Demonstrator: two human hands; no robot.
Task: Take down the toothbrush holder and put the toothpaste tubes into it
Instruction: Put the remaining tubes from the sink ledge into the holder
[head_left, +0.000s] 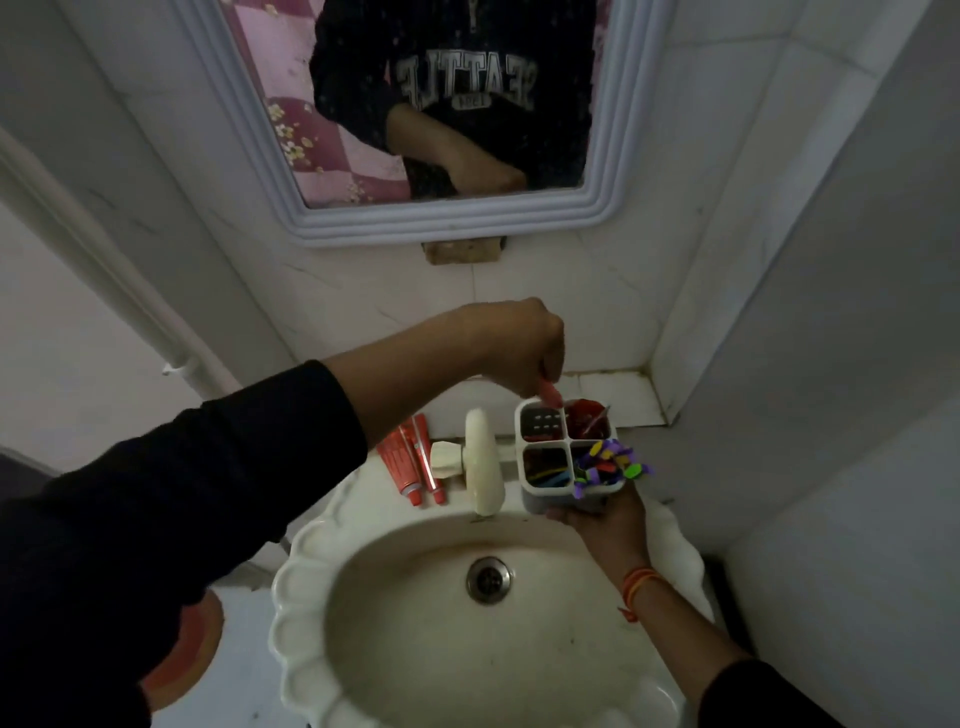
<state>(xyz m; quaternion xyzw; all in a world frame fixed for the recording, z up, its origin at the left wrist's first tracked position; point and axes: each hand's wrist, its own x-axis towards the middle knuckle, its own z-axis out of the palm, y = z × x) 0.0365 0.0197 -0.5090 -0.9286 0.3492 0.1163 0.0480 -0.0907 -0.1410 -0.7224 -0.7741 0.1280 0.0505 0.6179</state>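
Note:
My right hand (608, 525) grips the white four-compartment toothbrush holder (527, 486) from below, above the sink's back right. Colourful items fill its near right compartment, and red things lie in the far right one. My left hand (511, 340) is closed on a small reddish-pink object (549, 393), its tip at the rim of the holder's far left compartment. Two red toothpaste tubes (410, 462) lie side by side on the sink's back ledge, left of the tap.
A cream tap (480, 462) stands at the back of the white scalloped sink (291, 597). A framed mirror (441, 218) hangs on the tiled wall above. A tiled ledge (623, 400) fills the right corner. A white pipe (104, 260) runs down the left wall.

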